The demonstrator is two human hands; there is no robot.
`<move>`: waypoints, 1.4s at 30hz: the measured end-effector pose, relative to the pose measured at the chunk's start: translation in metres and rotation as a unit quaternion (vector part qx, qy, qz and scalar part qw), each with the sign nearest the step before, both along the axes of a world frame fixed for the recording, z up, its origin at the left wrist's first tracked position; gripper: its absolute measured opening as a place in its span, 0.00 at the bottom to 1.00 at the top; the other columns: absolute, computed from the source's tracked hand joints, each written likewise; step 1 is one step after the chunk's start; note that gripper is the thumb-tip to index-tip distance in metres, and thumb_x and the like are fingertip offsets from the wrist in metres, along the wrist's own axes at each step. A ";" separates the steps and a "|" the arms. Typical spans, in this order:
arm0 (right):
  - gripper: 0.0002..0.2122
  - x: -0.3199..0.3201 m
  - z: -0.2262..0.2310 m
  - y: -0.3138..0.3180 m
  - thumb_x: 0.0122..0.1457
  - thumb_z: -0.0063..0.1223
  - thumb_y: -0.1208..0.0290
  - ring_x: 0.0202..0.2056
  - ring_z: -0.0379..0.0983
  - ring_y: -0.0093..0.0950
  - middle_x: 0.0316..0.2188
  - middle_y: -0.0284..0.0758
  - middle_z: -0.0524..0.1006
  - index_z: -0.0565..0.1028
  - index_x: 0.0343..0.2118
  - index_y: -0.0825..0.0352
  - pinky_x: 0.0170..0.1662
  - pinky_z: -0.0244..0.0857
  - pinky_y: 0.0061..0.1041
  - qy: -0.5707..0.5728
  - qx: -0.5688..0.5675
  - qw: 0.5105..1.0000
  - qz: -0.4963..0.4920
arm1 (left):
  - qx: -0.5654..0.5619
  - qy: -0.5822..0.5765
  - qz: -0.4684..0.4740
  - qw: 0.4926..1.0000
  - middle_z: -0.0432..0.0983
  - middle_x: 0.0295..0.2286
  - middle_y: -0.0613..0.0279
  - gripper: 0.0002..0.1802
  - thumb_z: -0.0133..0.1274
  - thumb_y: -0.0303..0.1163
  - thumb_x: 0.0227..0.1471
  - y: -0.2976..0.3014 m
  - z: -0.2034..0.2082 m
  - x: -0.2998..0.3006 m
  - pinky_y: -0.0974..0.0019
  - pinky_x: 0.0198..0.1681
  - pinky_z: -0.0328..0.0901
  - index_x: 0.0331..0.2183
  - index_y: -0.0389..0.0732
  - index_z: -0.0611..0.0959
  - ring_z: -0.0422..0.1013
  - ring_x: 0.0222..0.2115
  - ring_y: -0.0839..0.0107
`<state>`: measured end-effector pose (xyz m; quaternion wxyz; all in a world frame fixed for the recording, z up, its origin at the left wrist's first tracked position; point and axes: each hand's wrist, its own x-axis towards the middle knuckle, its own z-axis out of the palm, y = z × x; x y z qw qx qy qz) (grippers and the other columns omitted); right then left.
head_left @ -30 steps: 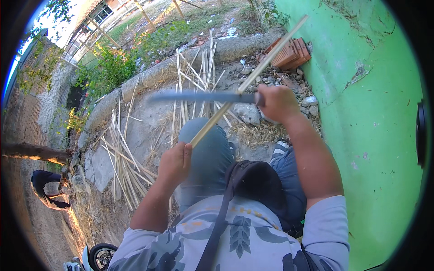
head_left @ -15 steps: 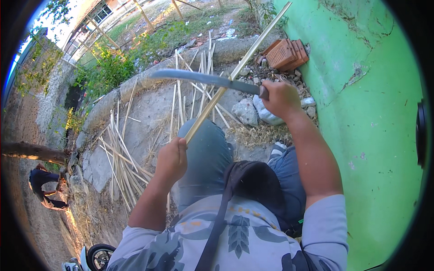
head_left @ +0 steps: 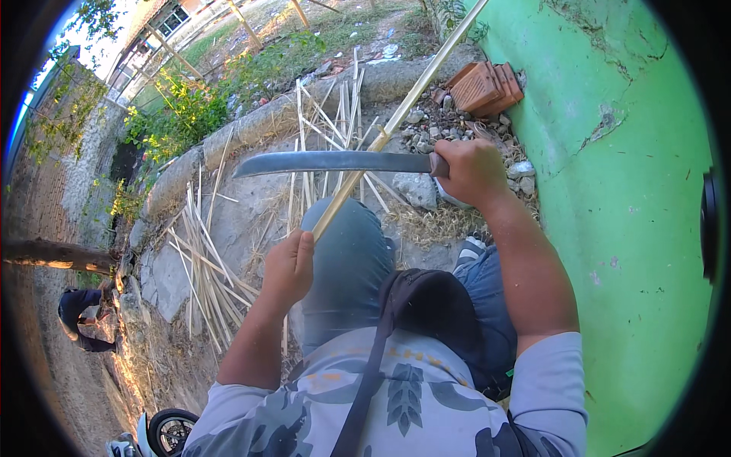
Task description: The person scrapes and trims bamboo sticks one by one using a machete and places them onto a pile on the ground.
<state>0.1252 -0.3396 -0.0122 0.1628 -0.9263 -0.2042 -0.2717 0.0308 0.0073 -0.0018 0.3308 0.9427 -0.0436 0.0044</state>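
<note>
My left hand (head_left: 290, 265) is closed around the lower end of a long, pale bamboo strip (head_left: 411, 99), which slants up and to the right past my bent knee. In my right hand (head_left: 470, 171) is the dark handle of a machete (head_left: 327, 161). Its long grey blade points left and crosses the strip, seemingly against it, a little above my knee. A small raised node or sliver shows on the strip just beyond the blade. My fingers hide most of the machete's handle and the strip's near end.
Split bamboo strips (head_left: 205, 278) lie in a heap at left, with more strips (head_left: 346, 114) ahead. Red roof tiles (head_left: 487, 87) and rubble (head_left: 457, 129) sit beside the green wall (head_left: 617, 228) on my right. Another person (head_left: 76, 316) bends over at far left, near a motorbike wheel (head_left: 170, 433).
The machete has slid down the strip toward my left hand, its blade now nearly level. My left hand keeps its grip on the strip. The other person has shifted slightly.
</note>
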 end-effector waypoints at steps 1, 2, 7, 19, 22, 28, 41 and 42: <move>0.06 0.000 0.000 0.000 0.51 0.58 0.66 0.23 0.75 0.42 0.18 0.38 0.75 0.74 0.25 0.60 0.30 0.67 0.41 -0.003 0.002 1.000 0.006 | -0.019 0.014 0.003 1.000 0.70 0.18 0.48 0.25 0.42 0.46 0.66 0.002 -0.003 0.000 0.54 0.27 0.62 0.27 0.34 0.76 0.68 0.20 0.51; 0.06 -0.001 0.000 0.001 0.51 0.58 0.66 0.23 0.75 0.42 0.18 0.38 0.75 0.74 0.25 0.60 0.30 0.67 0.41 -0.003 0.002 1.000 0.005 | -0.018 0.014 0.002 1.000 0.70 0.18 0.48 0.25 0.42 0.46 0.66 0.002 -0.004 -0.001 0.54 0.27 0.62 0.27 0.34 0.76 0.68 0.20 0.51; 0.08 -0.004 0.001 0.010 0.44 0.62 0.68 0.25 0.77 0.39 0.20 0.35 0.77 0.75 0.27 0.58 0.30 0.68 0.38 -0.007 0.010 1.000 0.027 | -0.026 -0.018 0.007 0.999 0.70 0.19 0.45 0.23 0.43 0.43 0.66 -0.006 -0.001 -0.008 0.53 0.26 0.61 0.26 0.35 0.76 0.67 0.20 0.47; 0.04 -0.004 0.002 0.014 0.49 0.59 0.68 0.24 0.78 0.40 0.19 0.37 0.77 0.76 0.27 0.58 0.32 0.71 0.41 0.022 0.019 0.999 0.022 | 0.024 -0.022 0.005 0.999 0.67 0.14 0.51 0.22 0.51 0.42 0.63 -0.007 0.002 -0.009 0.58 0.22 0.58 0.23 0.35 0.76 0.63 0.15 0.61; 0.03 -0.001 0.005 0.016 0.50 0.59 0.68 0.24 0.78 0.41 0.18 0.37 0.77 0.76 0.27 0.59 0.32 0.71 0.41 0.003 0.003 1.000 0.014 | -0.049 0.041 -0.012 0.998 0.65 0.14 0.60 0.22 0.53 0.42 0.62 0.000 -0.003 -0.010 0.63 0.21 0.57 0.23 0.34 0.77 0.59 0.16 0.73; 0.05 0.004 -0.005 0.004 0.49 0.59 0.68 0.27 0.79 0.40 0.22 0.37 0.79 0.76 0.29 0.59 0.32 0.71 0.41 0.050 0.037 0.997 -0.038 | -0.049 0.027 -0.008 0.998 0.65 0.14 0.63 0.23 0.54 0.43 0.62 0.003 -0.005 -0.002 0.65 0.21 0.57 0.23 0.34 0.76 0.58 0.17 0.75; 0.05 0.000 -0.005 0.017 0.47 0.60 0.67 0.27 0.79 0.40 0.21 0.37 0.79 0.76 0.26 0.58 0.32 0.72 0.41 0.069 0.016 0.997 0.035 | -0.022 0.021 -0.003 1.000 0.69 0.14 0.59 0.20 0.55 0.42 0.61 0.000 0.003 -0.008 0.64 0.22 0.59 0.26 0.34 0.80 0.62 0.16 0.71; 0.05 -0.002 -0.005 0.021 0.47 0.60 0.67 0.27 0.79 0.40 0.21 0.37 0.79 0.76 0.26 0.58 0.32 0.72 0.41 0.071 0.017 0.997 0.036 | -0.021 0.019 -0.002 1.000 0.69 0.14 0.59 0.20 0.55 0.42 0.61 -0.001 0.001 -0.010 0.63 0.22 0.59 0.25 0.34 0.80 0.62 0.16 0.70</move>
